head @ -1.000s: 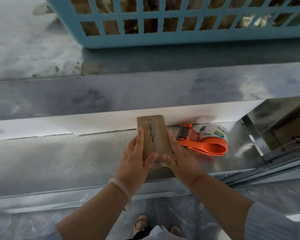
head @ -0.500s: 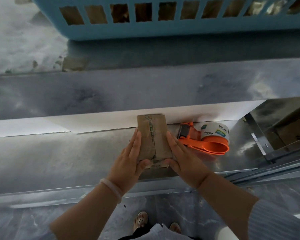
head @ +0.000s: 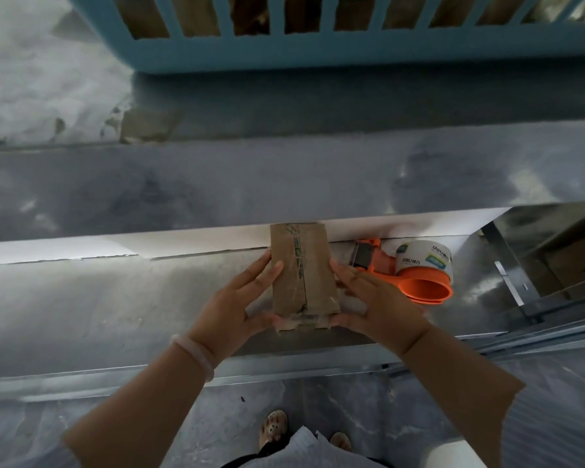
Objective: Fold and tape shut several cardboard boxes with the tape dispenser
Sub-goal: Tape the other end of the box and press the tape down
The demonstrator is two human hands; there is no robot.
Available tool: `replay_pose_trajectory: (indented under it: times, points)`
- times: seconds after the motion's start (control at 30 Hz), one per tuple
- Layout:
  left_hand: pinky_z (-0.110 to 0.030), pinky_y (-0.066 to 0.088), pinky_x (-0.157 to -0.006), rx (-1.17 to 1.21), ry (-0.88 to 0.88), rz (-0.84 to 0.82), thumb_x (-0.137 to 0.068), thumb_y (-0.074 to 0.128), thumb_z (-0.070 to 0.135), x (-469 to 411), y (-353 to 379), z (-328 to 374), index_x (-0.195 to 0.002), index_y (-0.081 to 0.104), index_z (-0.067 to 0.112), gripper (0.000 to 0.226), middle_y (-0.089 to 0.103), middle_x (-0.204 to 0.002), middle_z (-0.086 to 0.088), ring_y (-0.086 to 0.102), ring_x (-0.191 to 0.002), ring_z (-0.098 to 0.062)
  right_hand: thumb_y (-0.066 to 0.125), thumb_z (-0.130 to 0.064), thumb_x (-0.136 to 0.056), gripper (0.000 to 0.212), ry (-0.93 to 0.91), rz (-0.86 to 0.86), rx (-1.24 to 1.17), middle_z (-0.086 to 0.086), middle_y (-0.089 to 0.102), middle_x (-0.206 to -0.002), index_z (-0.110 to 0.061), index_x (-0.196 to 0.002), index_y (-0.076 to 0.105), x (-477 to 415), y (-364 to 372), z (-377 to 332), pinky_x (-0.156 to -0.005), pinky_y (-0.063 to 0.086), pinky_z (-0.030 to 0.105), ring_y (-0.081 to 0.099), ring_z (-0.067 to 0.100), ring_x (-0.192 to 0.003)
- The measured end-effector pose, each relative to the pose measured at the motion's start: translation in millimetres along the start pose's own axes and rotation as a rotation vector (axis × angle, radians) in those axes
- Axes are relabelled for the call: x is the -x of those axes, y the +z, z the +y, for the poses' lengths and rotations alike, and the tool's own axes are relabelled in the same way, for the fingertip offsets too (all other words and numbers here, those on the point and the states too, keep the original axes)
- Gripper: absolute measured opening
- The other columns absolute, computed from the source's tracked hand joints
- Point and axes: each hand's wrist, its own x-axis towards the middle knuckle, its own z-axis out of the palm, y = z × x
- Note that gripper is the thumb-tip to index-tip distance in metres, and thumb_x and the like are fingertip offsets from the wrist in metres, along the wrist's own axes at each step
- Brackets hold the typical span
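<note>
One small cardboard box (head: 301,271) lies flat on the shiny metal desk (head: 115,298), right in front of us. Our left grip (head: 237,309) has straight fingers flat against the box's left side. Our right grip (head: 375,305) does the same on the right side. Both thumbs push at the near end flap. Neither grip is curled round anything. We think the box is light and a bit bendy, so we should squeeze it softly on its long sides, or it may dent. The strip down its top looks like tape and may feel slippy. The orange tape dispenser (head: 419,275) lies on the desk just beside our right grip, and nobody holds it
</note>
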Motion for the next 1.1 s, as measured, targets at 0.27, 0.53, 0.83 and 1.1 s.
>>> replay_pose_trajectory:
  times: [0.27, 0.53, 0.83, 1.1]
  points:
    - [-0.027, 0.044, -0.106, 0.882, -0.466, 0.158, -0.096, 0.033, 0.057, 8.0, 29.9, 45.1, -0.15, 0.021, 0.034, 0.059, 0.046, -0.146, 0.009, 0.045, -0.134, -0.01, 0.039, -0.066, -0.087, 0.065, 0.36, 0.099, -0.743, -0.024, 0.04, -0.146, -0.041, -0.145, 0.027, 24.1, 33.4, -24.9, -0.114, 0.029, 0.02, 0.035, -0.008, -0.136]
    - [-0.038, 0.035, -0.114, 0.933, -0.612, 0.232, -0.085, 0.031, 0.073, -7.3, 59.6, 64.8, -0.155, 0.007, 0.032, 0.084, 0.029, -0.156, 0.0, 0.038, -0.138, -0.011, 0.031, -0.056, -0.091, 0.065, 0.644, 0.142, -1.054, -0.007, 0.046, -0.146, -0.027, -0.149, 0.036, 11.7, 51.1, -64.3, -0.101, 0.036, 0.007, 0.041, 0.008, -0.136]
    - [-0.038, 0.054, -0.092, 0.862, -0.485, 0.219, -0.08, 0.067, 0.043, -12.6, 47.6, 55.8, -0.133, 0.047, 0.024, 0.06, 0.064, -0.121, -0.003, 0.063, -0.112, -0.023, 0.051, -0.047, -0.093, 0.028, 0.48, 0.148, -0.781, -0.025, 0.066, -0.11, -0.046, -0.121, 0.054, 5.1, 41.1, -62.0, -0.083, 0.046, 0.01, 0.059, -0.01, -0.106]
    - [-0.048, 0.038, -0.11, 0.563, -0.428, 0.138, -0.076, 0.069, 0.062, -6.4, 30.5, 54.4, -0.142, 0.033, 0.039, 0.079, 0.038, -0.151, -0.001, 0.039, -0.138, -0.022, 0.059, -0.056, -0.087, 0.067, 0.282, -0.002, -0.492, -0.021, 0.04, -0.149, -0.04, -0.147, 0.033, 8.6, 14.5, -45.4, -0.111, 0.039, 0.035, 0.04, 0.002, -0.136]
